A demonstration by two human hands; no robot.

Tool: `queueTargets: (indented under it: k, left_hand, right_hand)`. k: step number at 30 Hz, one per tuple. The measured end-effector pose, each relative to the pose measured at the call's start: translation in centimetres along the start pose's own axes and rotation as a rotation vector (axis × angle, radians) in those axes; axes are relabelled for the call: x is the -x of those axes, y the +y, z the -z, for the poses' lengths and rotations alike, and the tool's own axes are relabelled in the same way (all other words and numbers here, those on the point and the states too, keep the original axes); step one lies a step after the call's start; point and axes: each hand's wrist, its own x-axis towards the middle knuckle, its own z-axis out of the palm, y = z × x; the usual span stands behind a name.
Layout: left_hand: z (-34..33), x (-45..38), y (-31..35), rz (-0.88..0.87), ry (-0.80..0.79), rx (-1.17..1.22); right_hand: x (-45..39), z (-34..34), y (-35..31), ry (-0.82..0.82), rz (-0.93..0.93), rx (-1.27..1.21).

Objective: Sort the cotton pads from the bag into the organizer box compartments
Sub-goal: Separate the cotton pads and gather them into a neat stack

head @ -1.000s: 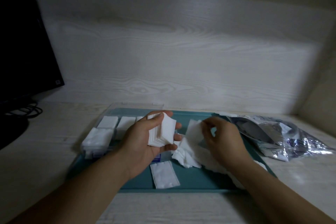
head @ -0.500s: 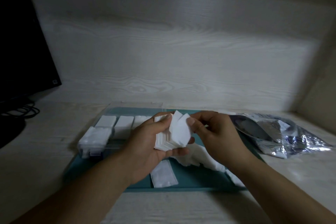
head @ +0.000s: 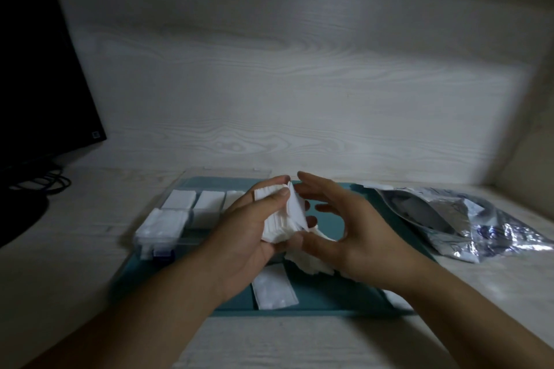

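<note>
My left hand grips a thick stack of white cotton pads above the teal tray. My right hand cups the stack from the right, its fingers spread and its thumb touching the lower edge. A loose heap of pads lies on the tray under my right hand. One flat white packet lies near the tray's front. The clear organizer box stands at the tray's left end, with pads in several compartments. The silver bag lies crumpled on the right.
A black monitor with cables at its foot stands at the far left. A pale wood-grain wall rises behind the tray. The desk is pale wood, with a side wall close on the right.
My right hand brought a pad from the heap onto the stack in my left hand, then let go and opened beside it. The stack sits a little higher now.
</note>
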Motion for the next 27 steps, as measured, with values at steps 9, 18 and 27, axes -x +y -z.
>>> queueTargets:
  k: [9,18,27]
  left_hand:
    - [-0.2,0.2,-0.1,0.086,-0.085,0.011]
    - [-0.2,0.2,-0.2,0.124,-0.067,0.026]
    - [-0.3,0.4,-0.3,0.119,-0.088,0.058]
  right_hand:
    - [-0.4,0.7,0.3,0.01,0.039,-0.151]
    - [-0.5,0.8,0.5,0.0,0.037,-0.181]
    - [-0.3,0.4,0.5,-0.01,0.076,-0.07]
